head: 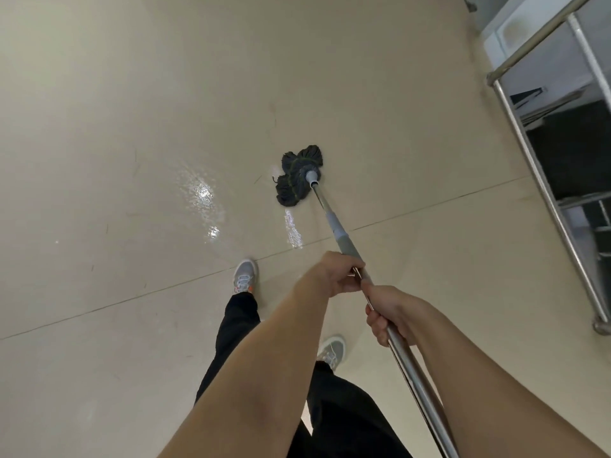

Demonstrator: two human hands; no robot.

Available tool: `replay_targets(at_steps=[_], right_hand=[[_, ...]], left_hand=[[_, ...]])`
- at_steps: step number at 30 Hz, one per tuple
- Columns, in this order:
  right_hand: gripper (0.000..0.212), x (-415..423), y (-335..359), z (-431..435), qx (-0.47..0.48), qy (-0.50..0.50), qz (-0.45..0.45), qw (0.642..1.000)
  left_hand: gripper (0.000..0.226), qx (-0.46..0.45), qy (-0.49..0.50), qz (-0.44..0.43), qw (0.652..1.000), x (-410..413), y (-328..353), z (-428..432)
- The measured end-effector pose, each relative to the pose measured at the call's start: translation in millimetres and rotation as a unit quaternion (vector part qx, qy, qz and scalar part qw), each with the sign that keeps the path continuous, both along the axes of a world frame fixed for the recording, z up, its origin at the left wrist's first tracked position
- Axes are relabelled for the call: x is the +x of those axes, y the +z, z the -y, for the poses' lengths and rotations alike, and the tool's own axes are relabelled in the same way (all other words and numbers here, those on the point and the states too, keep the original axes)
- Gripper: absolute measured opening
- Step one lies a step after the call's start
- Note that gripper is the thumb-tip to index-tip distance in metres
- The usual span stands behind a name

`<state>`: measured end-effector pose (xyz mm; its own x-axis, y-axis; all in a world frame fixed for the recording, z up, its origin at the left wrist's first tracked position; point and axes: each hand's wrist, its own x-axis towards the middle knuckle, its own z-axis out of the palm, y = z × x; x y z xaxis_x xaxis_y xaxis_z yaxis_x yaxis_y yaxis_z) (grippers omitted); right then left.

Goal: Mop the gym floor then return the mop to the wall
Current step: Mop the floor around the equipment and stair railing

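Observation:
The mop's dark string head (297, 175) lies flat on the beige gym floor (132, 110), ahead of me near the middle of the view. Its metal handle (334, 226) with a grey sleeve runs back toward me at a slant. My left hand (337, 276) is closed around the handle just below the grey sleeve. My right hand (390, 312) grips the bare metal pole right behind it, lower down. Wet shiny patches (205, 200) glisten on the floor left of the mop head and beside the handle.
A stainless steel railing (542, 180) runs along the right side, with a darker stairwell area behind it. My feet in grey sneakers (244, 276) stand on the floor below the mop head. A thin floor seam (132, 300) crosses the view diagonally.

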<state>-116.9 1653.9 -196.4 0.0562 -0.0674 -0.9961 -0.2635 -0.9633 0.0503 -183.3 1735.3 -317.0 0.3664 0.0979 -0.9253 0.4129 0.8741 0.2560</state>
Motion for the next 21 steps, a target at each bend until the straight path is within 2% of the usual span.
replay_targets(at_steps=[6, 13, 17, 21], right_hand=[[0.053, -23, -32, -165, 0.045, 0.004, -0.001, 0.999], [0.044, -50, -81, -350, 0.106, -0.05, -0.051, 0.992], [0.045, -55, -93, -382, 0.121, -0.077, -0.072, 0.987], [0.053, -44, -91, -357, 0.11, -0.082, -0.081, 0.987]], left_hand=[[0.019, 0.048, 0.06, -0.014, 0.997, -23, -21, -164], [0.021, 0.178, 0.036, -0.08, 0.98, -54, -48, -355], [0.018, 0.193, 0.023, -0.089, 0.977, -62, -54, -394], [0.029, 0.149, 0.039, -0.071, 0.985, -56, -54, -371]])
